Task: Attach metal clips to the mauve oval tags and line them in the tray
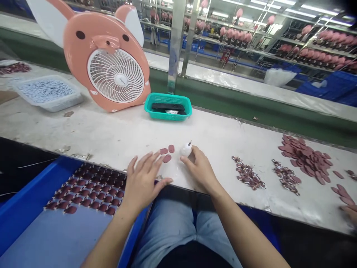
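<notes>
My right hand (199,165) is closed round a small white squeeze bottle (186,149) with a thin dark tip, held just above the white tabletop near its front edge. To its left lie three flat maroon oval pieces (166,159). Spread over the table edge, my left hand (143,178) has its fingers apart and its fingertips beside those ovals; whether one touches the nearest piece I cannot tell. Right of my right hand are two small heaps of little maroon-and-white parts (250,175), (286,176) and a larger pile of maroon ovals (305,158).
A blue bin (69,238) at lower left holds rows of maroon pieces. A pink animal-shaped fan (107,63) stands at the back beside a green basket (167,117) with dark items. A tub of small bits (51,93) sits far left. Another person's hand (350,214) shows at right.
</notes>
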{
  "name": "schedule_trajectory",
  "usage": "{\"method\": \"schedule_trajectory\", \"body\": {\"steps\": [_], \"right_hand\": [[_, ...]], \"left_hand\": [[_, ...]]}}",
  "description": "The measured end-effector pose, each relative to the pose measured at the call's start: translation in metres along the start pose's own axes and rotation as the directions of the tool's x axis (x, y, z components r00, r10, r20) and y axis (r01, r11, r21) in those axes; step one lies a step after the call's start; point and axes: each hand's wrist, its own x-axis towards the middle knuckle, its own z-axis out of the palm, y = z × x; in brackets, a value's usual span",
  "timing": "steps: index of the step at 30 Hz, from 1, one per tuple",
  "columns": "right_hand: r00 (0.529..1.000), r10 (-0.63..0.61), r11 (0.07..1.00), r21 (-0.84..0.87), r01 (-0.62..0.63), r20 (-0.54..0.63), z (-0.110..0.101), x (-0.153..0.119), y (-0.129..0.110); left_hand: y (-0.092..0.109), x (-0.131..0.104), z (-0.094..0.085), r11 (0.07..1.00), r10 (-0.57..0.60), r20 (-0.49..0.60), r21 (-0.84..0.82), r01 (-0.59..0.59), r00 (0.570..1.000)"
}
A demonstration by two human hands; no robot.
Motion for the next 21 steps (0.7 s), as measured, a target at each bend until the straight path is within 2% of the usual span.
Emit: {"method": "schedule_trajectory", "body": {"steps": [2, 4, 6, 8, 10, 12, 14, 15, 17, 19, 21], "right_hand": [[1.0, 0.013, 0.997, 0.075, -0.013, 0.002, -0.003, -0.008, 0.0], [0.999, 0.04, 0.985, 0.169, -0.038, -0.008, -0.008, -0.023, 0.002], [0.996, 0.092, 0.96, 0.264, -0.088, -0.001, -0.011, -0.043, 0.003], [0.988, 0.152, 0.932, 0.327, -0.156, 0.038, -0.012, -0.064, 0.001], [0.968, 0.213, 0.89, 0.384, -0.248, 0.132, -0.01, -0.082, -0.004], [0.922, 0.269, 0.786, 0.489, -0.377, 0.278, -0.008, -0.096, -0.012], [0.861, 0.295, 0.599, 0.622, -0.505, 0.414, -0.006, -0.107, -0.019], [0.84, 0.297, 0.5, 0.676, -0.541, 0.453, -0.006, -0.111, -0.022], [0.834, 0.297, 0.37, 0.749, -0.549, 0.465, -0.006, -0.118, -0.027], [0.843, 0.296, 0.332, 0.779, -0.532, 0.45, -0.006, -0.123, -0.03], [0.85, 0.3, 0.355, 0.776, -0.521, 0.433, -0.006, -0.126, -0.031]], "left_hand": [[0.002, 0.006, 0.006, 0.996, 0.048, 0.154, -0.081, -0.036, 0.987], [0.0, -0.004, 0.013, 0.987, 0.071, 0.194, -0.158, -0.04, 0.978], [-0.001, -0.021, 0.018, 0.97, 0.08, 0.153, -0.238, -0.041, 0.985], [0.003, -0.042, 0.021, 0.943, 0.079, 0.069, -0.329, -0.052, 0.994], [0.014, -0.061, 0.019, 0.914, 0.072, -0.019, -0.398, -0.073, 0.997], [0.03, -0.076, 0.015, 0.894, 0.088, -0.059, -0.435, -0.105, 0.994], [0.049, -0.083, 0.01, 0.866, 0.087, -0.089, -0.486, -0.12, 0.992], [0.06, -0.084, 0.009, 0.848, 0.031, -0.129, -0.521, -0.095, 0.991], [0.08, -0.081, 0.008, 0.785, -0.185, -0.184, -0.618, 0.033, 0.965], [0.096, -0.073, 0.011, 0.666, -0.364, -0.184, -0.737, 0.116, 0.913], [0.109, -0.066, 0.015, 0.545, -0.401, -0.147, -0.832, 0.106, 0.904]]}}
